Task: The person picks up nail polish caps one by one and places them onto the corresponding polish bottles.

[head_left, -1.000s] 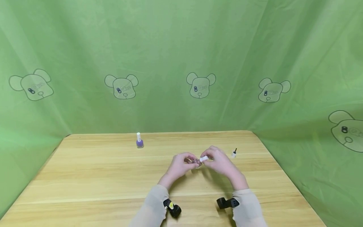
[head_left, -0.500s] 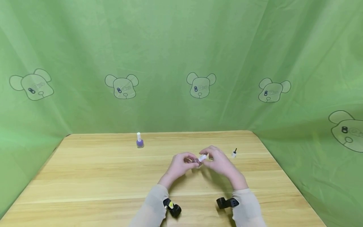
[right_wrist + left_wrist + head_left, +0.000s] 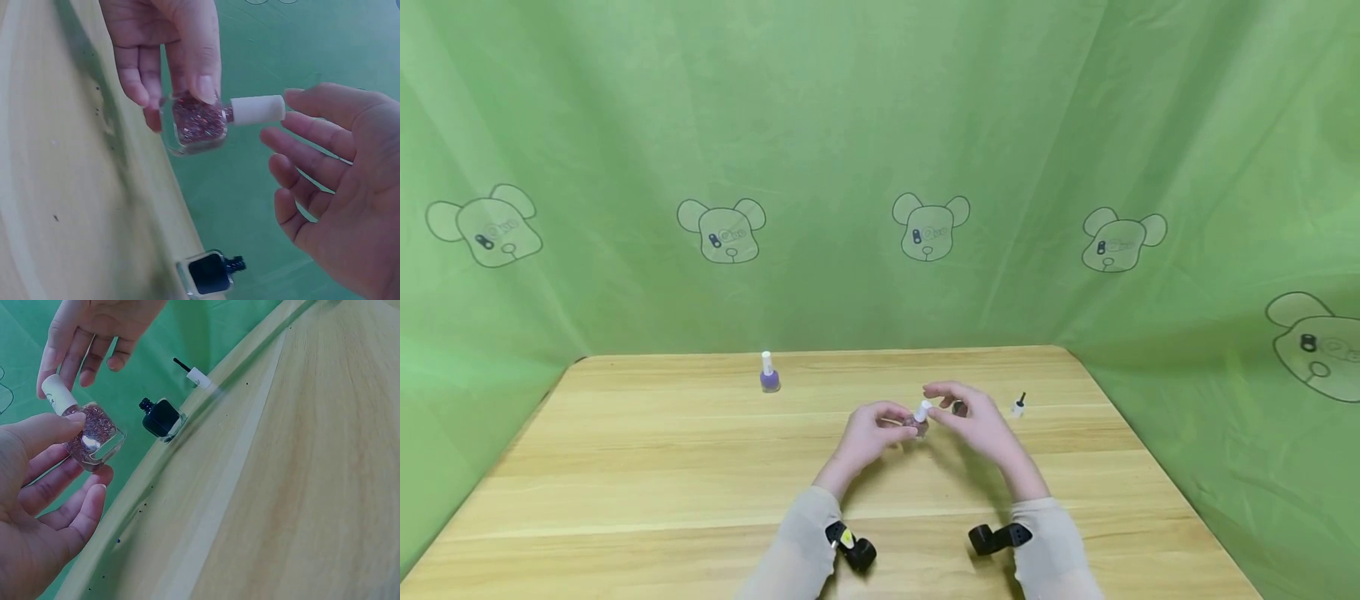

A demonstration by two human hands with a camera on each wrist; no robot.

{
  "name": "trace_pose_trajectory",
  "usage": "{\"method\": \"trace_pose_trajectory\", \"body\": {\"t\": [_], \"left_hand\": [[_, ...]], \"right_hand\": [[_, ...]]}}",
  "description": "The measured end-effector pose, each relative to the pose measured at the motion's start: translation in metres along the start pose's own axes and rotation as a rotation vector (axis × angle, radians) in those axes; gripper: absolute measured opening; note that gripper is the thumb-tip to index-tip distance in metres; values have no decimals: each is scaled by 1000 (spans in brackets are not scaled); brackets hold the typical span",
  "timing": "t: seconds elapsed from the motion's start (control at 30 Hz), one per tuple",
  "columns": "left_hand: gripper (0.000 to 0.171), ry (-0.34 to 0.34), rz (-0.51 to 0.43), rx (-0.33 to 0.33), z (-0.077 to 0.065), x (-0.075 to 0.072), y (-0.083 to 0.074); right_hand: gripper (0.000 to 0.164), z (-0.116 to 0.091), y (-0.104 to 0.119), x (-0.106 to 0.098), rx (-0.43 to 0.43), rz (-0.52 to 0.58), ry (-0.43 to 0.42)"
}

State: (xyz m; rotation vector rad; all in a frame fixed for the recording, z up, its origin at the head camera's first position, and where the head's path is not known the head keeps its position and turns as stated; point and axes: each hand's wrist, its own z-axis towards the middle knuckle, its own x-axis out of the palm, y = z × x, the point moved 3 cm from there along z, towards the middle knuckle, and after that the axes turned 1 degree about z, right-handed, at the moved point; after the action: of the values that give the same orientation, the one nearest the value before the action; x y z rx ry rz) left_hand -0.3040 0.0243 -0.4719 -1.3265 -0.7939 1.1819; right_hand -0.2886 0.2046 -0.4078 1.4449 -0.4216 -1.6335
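My left hand (image 3: 863,437) pinches a small glass nail polish bottle (image 3: 200,122) filled with pinkish glitter, thumb on one face and fingers behind. The bottle is held above the table, tilted. Its white cap (image 3: 257,110) is on the neck, and a short stretch of glittery neck shows below the cap. My right hand (image 3: 981,427) is beside the cap, its thumb tip at the cap's end and its other fingers spread loosely away from it. Beyond the hands stands an uncapped dark nail polish bottle (image 3: 161,419). Near it, a white brush cap (image 3: 199,377) stands with its dark brush upward.
A capped purple nail polish bottle (image 3: 770,379) stands at the back left of the wooden table (image 3: 662,483). Green cloth (image 3: 827,125) with printed bear heads hangs behind the table and along its sides. Small dark specks dot the tabletop.
The glitter bottle's cap has swung from pointing sideways to more upright, and bottle and hands moved slightly left. My right fingers, earlier around the cap, have loosened, uncovering the dark bottle.
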Motion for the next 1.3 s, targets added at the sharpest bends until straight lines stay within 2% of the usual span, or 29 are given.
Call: {"method": "trace_pose_trajectory", "body": {"t": [0.23,0.6,1.0,1.3], "left_hand": [[28,13,-32,-4,0,0,2],[28,10,1,9,-1,0,-1],[27,-5,36,33,-2,2,-4],[25,-47,67,47,-2,4,-8]], "right_hand": [[32,1,-5,9,40,42,45],[27,1,-3,11,61,-37,36],[16,3,-4,13,117,-44,-131],[19,4,-5,15,166,-37,-220]]}}
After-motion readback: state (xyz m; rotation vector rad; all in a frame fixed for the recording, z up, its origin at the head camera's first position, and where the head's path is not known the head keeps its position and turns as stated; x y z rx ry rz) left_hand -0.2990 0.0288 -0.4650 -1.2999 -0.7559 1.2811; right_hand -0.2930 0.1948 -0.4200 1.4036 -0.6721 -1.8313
